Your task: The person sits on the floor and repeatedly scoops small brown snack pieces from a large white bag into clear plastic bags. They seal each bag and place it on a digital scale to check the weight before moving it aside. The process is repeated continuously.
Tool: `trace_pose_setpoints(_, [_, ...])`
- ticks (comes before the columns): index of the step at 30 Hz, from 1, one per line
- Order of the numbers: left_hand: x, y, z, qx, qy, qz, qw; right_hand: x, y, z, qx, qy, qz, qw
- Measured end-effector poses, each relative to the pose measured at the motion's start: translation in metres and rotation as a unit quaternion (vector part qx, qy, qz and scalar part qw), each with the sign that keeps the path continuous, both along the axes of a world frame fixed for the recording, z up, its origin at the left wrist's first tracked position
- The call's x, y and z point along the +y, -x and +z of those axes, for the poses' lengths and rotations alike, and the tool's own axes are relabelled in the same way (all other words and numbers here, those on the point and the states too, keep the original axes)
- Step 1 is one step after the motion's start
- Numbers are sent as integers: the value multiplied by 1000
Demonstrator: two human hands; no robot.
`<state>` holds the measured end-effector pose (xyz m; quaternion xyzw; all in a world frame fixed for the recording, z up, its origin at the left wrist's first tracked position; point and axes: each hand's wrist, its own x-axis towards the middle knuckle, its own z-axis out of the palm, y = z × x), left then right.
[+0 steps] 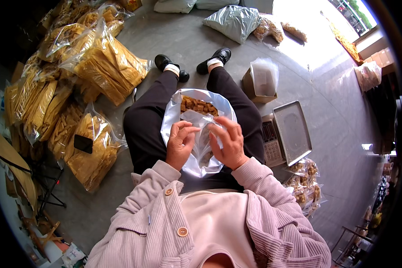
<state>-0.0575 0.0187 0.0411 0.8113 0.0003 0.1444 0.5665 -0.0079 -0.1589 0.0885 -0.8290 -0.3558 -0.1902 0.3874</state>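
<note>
Between my knees sits a large white plastic bag, its mouth spread wide, with brown cubes showing at its far side. A small clear plastic bag is held above it, in front of the cubes. My left hand pinches one side of the clear bag near its top. On the opposite side, the fingertips of my right hand grip the same bag, slightly blurred. What lies under the clear bag is partly hidden.
Large clear bags of yellow-brown sheets are piled at left, a phone on one. At right are a cardboard box with clear bags, a digital scale and small filled packets. A silver-grey sack lies ahead.
</note>
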Motion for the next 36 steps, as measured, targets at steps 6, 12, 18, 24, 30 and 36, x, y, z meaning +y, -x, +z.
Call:
trace_pose_setpoints(6, [-9, 4, 14, 33, 55, 1, 998, 15, 16, -15, 190, 70, 83, 976])
trace_pose_setpoints(12, [-15, 10, 24, -28, -21, -80, 996, 19, 13, -44, 112, 137, 67, 982])
trace_pose_setpoints(18, [-19, 17, 51, -102, -81, -130, 983, 23, 17, -32, 242, 224, 75, 941])
trace_pose_setpoints(24, [-17, 14, 54, -114, -115, -93, 982, 24, 22, -39, 237, 247, 85, 936])
trace_pose_setpoints(30, [-17, 14, 51, -127, -127, -121, 976, 25, 27, -69, 85, 186, 113, 972])
trace_pose_setpoints(36, [-15, 12, 54, -66, -173, -119, 976, 24, 24, -70, 231, 239, 171, 928])
